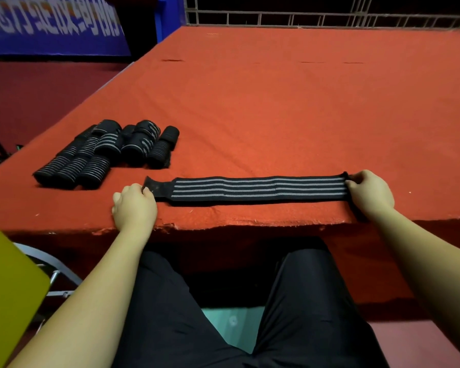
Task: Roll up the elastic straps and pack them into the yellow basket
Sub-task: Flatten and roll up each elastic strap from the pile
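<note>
A black elastic strap (258, 189) with grey stripes lies flat and stretched along the near edge of the red-covered table (290, 102). The left hand (134, 205) pinches its left end, a plain black tab, with curled fingers; the right hand (369, 193) pinches its right end the same way. Farther left on the table sits a cluster of rolled straps (104, 152), touching one another. The yellow basket (8, 288) shows at the near left, below the table edge.
</note>
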Demonstrator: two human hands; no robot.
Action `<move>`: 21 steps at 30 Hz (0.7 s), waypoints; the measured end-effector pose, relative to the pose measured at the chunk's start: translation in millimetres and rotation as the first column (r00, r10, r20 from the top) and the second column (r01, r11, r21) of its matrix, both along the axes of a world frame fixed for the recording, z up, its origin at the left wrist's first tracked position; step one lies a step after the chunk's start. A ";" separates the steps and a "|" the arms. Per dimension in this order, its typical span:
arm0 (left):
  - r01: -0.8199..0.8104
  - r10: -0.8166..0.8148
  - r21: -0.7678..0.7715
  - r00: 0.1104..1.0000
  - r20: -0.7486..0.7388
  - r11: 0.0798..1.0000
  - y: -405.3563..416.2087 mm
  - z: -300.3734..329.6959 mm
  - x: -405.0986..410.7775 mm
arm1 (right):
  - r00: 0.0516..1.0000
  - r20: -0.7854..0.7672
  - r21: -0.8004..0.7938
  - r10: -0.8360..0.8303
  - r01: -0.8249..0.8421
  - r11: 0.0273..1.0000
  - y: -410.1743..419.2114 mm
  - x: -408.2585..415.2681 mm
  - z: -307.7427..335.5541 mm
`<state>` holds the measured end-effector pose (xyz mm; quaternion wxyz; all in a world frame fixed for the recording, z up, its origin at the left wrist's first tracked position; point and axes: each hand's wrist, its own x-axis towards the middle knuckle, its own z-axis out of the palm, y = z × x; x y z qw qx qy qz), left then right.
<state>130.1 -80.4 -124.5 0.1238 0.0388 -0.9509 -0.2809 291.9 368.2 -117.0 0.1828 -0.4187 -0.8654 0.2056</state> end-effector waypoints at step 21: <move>0.557 -0.509 0.228 0.827 -0.238 0.798 98.2 68.4 36.0 | 0.904 -0.195 -0.010 0.381 -0.390 0.921 -72.6 -16.6 104.0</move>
